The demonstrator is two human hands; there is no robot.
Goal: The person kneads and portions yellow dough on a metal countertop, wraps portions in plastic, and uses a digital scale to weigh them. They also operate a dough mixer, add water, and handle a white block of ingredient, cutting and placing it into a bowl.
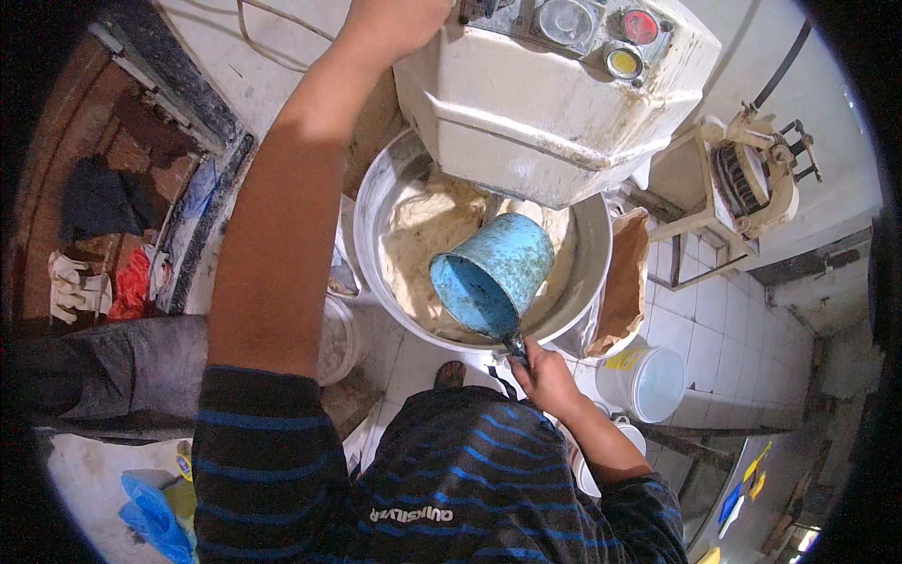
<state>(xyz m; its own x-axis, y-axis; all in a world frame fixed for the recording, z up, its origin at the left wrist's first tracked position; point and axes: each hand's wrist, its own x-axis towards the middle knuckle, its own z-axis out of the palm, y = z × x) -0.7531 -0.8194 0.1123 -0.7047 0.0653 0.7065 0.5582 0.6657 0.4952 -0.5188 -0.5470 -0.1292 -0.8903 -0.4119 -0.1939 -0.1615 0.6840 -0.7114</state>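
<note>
My right hand [546, 374] grips the dark handle of a stained blue plastic dipper [518, 250]. The dipper hangs tilted above the metal bowl [599, 282] of a floor-standing dough mixer [535, 106], with its mouth towards me. Pale dough [416, 233] lies in the bowl, partly hidden by the dipper and the mixer head. My left hand [405, 25] is raised at the upper left edge of the mixer head, beside its control panel with red and yellow buttons. Its fingers are cut off by the picture's edge, so what they touch is hidden.
An open paper sack [624, 282] stands right of the bowl, near a white bucket [652, 384]. Another bucket [342, 338] is at the bowl's left. A machine with a geared wheel [747, 176] sits on a metal stand at the right. A blue plastic bag [158, 518] lies at lower left.
</note>
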